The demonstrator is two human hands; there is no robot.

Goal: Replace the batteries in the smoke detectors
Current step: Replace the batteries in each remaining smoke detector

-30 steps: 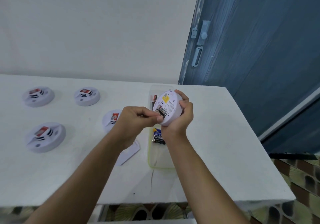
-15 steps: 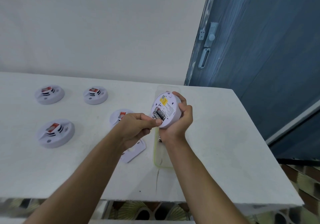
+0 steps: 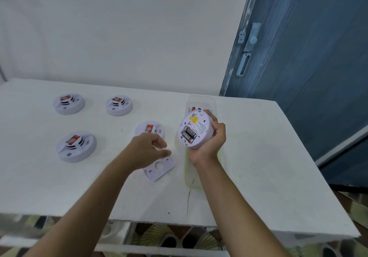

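Nearby | bracket (image 3: 159,168) beside tray (image 3: 185,174) | detector (image 3: 197,131) in right hand (image 3: 213,147) over tray

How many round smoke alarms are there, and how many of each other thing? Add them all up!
Smoke detectors: 5, four on the table, one in the right hand
Batteries fitted in the held one: 2
Loose back plate: 1
Clear tray: 1
Total: 9; the tray's batteries are mostly hidden, so not counted.
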